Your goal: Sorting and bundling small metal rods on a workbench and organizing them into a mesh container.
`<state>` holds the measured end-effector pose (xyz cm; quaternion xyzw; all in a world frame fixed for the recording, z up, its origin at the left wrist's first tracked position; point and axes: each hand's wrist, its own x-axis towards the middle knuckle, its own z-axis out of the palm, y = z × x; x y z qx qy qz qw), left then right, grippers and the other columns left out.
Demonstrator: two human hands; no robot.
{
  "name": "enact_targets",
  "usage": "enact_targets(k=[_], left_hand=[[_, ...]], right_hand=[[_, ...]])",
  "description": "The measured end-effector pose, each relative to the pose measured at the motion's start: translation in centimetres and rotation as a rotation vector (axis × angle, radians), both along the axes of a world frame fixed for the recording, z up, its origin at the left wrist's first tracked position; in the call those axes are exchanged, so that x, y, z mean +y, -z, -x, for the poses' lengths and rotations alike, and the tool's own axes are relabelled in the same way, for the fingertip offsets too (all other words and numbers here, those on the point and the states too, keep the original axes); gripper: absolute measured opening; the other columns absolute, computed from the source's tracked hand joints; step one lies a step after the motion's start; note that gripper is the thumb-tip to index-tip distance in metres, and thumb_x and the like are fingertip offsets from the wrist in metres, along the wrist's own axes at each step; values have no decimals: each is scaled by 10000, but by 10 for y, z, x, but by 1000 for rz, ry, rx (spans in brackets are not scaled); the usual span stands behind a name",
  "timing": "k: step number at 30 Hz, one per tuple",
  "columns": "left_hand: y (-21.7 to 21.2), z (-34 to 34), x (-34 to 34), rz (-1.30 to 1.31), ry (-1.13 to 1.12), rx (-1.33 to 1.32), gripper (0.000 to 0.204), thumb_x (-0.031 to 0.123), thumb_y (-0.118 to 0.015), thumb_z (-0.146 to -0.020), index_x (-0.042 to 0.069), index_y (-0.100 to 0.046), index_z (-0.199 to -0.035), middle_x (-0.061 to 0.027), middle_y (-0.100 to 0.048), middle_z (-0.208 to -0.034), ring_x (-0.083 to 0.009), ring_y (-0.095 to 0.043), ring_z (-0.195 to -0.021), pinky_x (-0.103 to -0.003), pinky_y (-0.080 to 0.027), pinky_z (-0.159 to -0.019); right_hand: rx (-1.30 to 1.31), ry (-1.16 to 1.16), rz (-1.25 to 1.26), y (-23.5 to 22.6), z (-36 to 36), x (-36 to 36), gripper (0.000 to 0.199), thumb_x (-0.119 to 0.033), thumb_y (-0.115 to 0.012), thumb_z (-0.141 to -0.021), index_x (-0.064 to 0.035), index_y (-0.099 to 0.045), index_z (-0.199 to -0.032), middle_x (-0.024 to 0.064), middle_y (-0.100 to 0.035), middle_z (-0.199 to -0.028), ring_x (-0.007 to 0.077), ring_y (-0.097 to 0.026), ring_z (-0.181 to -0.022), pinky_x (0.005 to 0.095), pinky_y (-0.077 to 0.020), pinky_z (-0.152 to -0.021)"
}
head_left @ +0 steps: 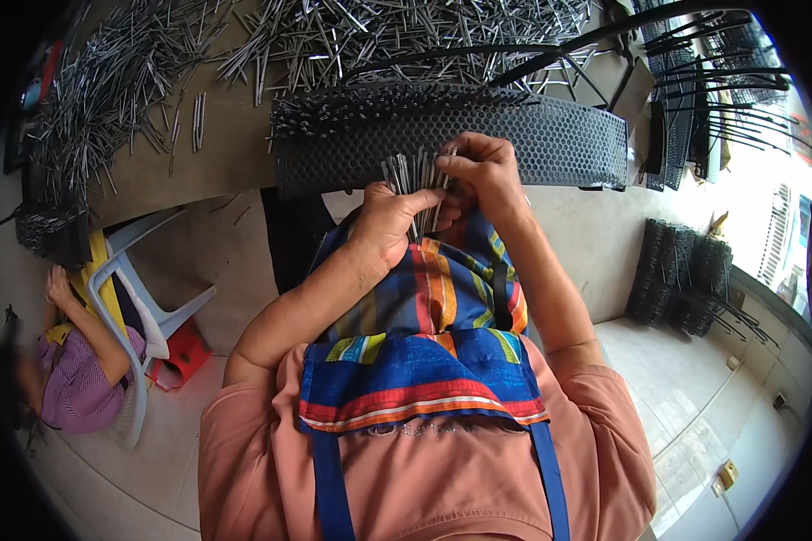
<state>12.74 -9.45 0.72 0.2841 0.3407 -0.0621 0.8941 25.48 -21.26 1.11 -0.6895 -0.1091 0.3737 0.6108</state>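
A fanned bundle of thin metal rods (404,173) stands in my left hand (386,225), whose fingers are closed around it with the thumb across the front. My right hand (487,171) is closed at the right side of the bundle, thumb and forefinger pinched at the upper end of a rod. Its other fingers curl behind the bundle and are partly hidden. Just beyond both hands lies a long, dark perforated rack (550,144) with round holes. Many rods stand in its far left holes, their ends upright in rows.
Heaps of loose rods (397,41) cover the far part of the brown table (144,180). Racks with black rods (695,99) stand at the far right, more dark bundles (681,275) on the floor. At left a person in purple (86,379) is beside a pale plastic chair (126,361).
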Motion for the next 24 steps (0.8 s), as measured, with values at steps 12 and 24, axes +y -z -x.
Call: enact_targets(k=[12,24], left_hand=[[-7,-1,-5,-113,-43,61,191,13,-578,-870,0,-641,-1049,-127,-708,-890,-212,-700,-724,-326,-568,-602],[1,3,-5,-61,-70,67,164,-28,-608,-857,-9,-653,-1014,-148,-709,-893,-238,-705,-766,-348,-589,-631]], right_hand=[[-706,412,-178,4,-35,12,101,75,-715,-774,3,-693,-841,-11,-624,-755,49,-527,-665,190,-406,-595],[-990,151,-16,14,-28,11,152,87,-728,-723,15,-702,-855,61,-652,-786,114,-613,-690,226,-468,-606]])
